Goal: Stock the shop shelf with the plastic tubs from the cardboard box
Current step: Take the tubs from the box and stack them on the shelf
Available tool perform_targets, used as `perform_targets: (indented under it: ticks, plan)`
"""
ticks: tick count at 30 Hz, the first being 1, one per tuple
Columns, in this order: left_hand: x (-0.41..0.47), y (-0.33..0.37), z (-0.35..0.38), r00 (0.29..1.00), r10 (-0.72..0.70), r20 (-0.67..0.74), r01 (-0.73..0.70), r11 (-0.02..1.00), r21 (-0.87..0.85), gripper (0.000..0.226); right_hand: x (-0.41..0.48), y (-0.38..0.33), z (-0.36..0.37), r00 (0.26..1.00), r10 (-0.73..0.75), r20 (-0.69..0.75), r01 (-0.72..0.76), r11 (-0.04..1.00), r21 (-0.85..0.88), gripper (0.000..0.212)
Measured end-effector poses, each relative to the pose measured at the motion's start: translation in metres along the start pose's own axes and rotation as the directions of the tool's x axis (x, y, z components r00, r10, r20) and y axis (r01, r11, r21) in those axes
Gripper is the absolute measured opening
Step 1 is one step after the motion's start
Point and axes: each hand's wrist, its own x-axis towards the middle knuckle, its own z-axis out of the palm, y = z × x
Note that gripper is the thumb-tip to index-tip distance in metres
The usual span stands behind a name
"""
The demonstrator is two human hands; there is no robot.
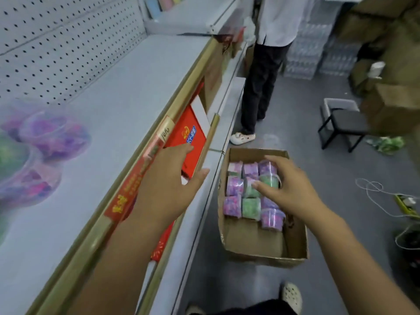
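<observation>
A cardboard box (293, 246) stands on the floor beside the shelving, holding several clear plastic tubs (234, 206) with purple and green contents. My right hand (287, 187) reaches into the box, its fingers and thumb curled round a green tub (270, 181). My left hand (172, 176) hovers above the shelf's front edge, fingers extended and holding nothing. On the grey shelf (118, 105) at the left sit several stocked tubs (54, 135), blurred, purple and green.
Red packets (191, 142) lie on the lower shelf under my left hand. Another person (266, 64) stands further along the aisle. A black stool (343, 123), brown boxes (391, 64), wrapped bottle packs (318, 53) and loose cables (384, 196) occupy the floor at right.
</observation>
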Motion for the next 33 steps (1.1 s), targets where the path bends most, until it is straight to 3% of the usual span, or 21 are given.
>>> perform_targets:
  ticks: [5, 8, 12, 16, 19, 24, 28, 33]
  plan:
    - [0.021, 0.044, 0.068, 1.000, 0.004, 0.022, -0.003, 1.000, -0.028, 0.053, -0.012, 0.082, -0.039, 0.992, 0.103, 0.069, -0.097, 0.992, -0.083, 0.074]
    - [0.035, 0.077, 0.116, 0.997, -0.059, 0.055, 0.061, 0.998, -0.029, 0.055, -0.012, 0.125, -0.067, 0.983, 0.107, 0.150, -0.091, 0.990, -0.112, 0.075]
    - [0.051, 0.120, 0.180, 0.995, -0.065, 0.070, 0.068, 0.997, -0.035, 0.035, -0.003, 0.183, -0.096, 0.960, 0.083, 0.266, -0.046, 0.989, -0.141, 0.076]
    - [0.048, 0.132, 0.231, 0.968, -0.234, 0.093, 0.240, 0.968, -0.069, 0.035, 0.014, 0.230, -0.108, 0.920, 0.079, 0.384, -0.017, 0.987, -0.162, 0.079]
    - [0.030, 0.125, 0.261, 0.916, -0.366, 0.164, 0.374, 0.927, -0.024, 0.044, 0.035, 0.248, -0.103, 0.878, 0.083, 0.471, -0.014, 0.989, -0.148, 0.078]
    - [-0.003, 0.108, 0.290, 0.829, -0.494, 0.262, 0.483, 0.869, 0.108, 0.038, 0.075, 0.265, -0.063, 0.813, 0.077, 0.578, 0.011, 0.989, -0.146, 0.058]
    - [-0.002, 0.089, 0.323, 0.750, -0.588, 0.303, 0.596, 0.799, 0.076, 0.045, 0.098, 0.287, -0.022, 0.771, 0.120, 0.626, 0.008, 0.980, -0.199, 0.066]
    - [-0.005, 0.065, 0.389, 0.564, -0.679, 0.470, 0.755, 0.654, 0.039, 0.049, 0.120, 0.321, 0.025, 0.738, 0.232, 0.633, -0.081, 0.963, -0.259, 0.071]
